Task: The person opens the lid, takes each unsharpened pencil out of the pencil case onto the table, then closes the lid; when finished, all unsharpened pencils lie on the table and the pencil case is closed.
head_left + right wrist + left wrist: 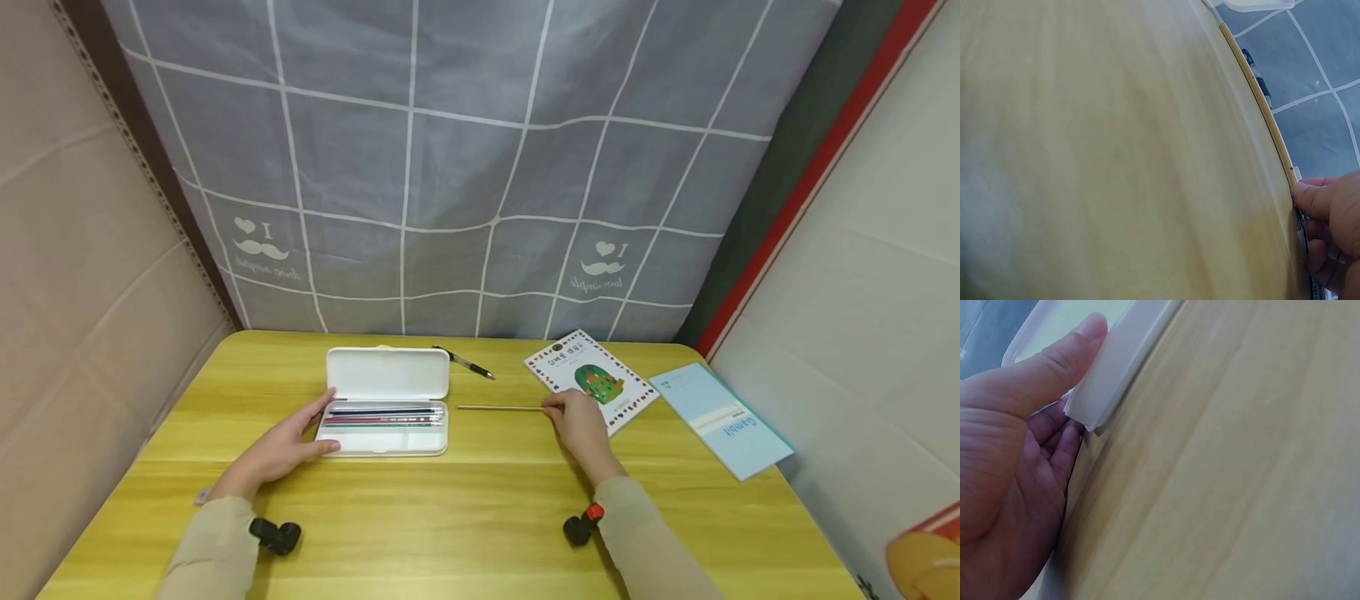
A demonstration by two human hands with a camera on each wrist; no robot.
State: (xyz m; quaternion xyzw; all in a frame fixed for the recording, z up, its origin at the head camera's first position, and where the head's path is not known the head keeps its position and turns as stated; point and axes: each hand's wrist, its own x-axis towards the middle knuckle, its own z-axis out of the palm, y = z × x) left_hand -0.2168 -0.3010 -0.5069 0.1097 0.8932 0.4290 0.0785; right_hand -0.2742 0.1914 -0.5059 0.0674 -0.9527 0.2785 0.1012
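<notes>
A white pencil case lies with its lid raised on the table; several pencils lie lengthwise inside. My left hand grips the case's left end. In the left wrist view, the thumb presses the case's white rim, with fingers curled low against its end. To the right, my right hand pinches one end of a thin straight golden-brown stick, which points left toward the case. The right wrist view shows the stick between thumb and fingers; its exact kind is unclear.
Behind the stick lies a black pen. A white card with a green picture lies partly behind my right hand. Further right, a light-blue booklet reaches the table's right edge. A grey checked cloth hangs behind the table.
</notes>
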